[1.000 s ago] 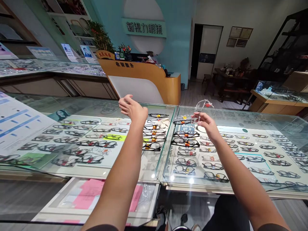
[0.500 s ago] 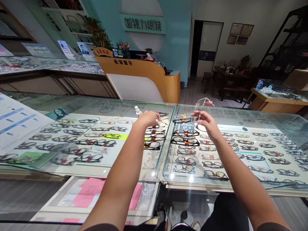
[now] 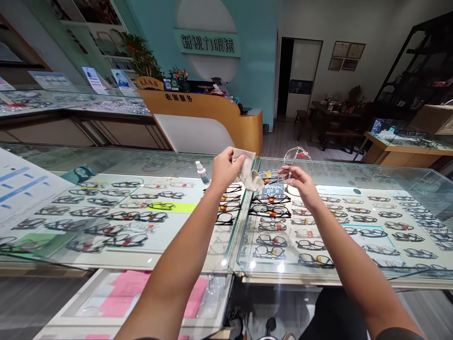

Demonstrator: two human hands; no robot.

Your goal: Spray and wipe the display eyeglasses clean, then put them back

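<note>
Pinched in my left hand (image 3: 227, 169) is a pale cleaning cloth (image 3: 249, 172), its lower end hanging loose above the seam between two glass counters. My right hand (image 3: 300, 185) grips a clear-framed pair of eyeglasses (image 3: 298, 157) with a red sticker, held up on edge over the right-hand counter. A small white spray bottle (image 3: 202, 173) stands upright on the glass, left of my left hand. Between and below my hands, dark eyeglass frames (image 3: 272, 199) with orange tags lie in a column. More frames (image 3: 229, 206) sit left of the seam.
Glass display counters (image 3: 237, 255) filled with rows of eyeglasses stretch left and right. An open drawer (image 3: 88, 288) with pink papers juts out below on the left. A printed sheet (image 3: 24, 184) lies at far left. Beyond stands a wooden cashier desk (image 3: 208, 106).
My left hand has lifted the cloth off the counter and brought it up and right, closer to the eyeglasses. The right hand still holds the eyeglasses. The view has shifted slightly.
</note>
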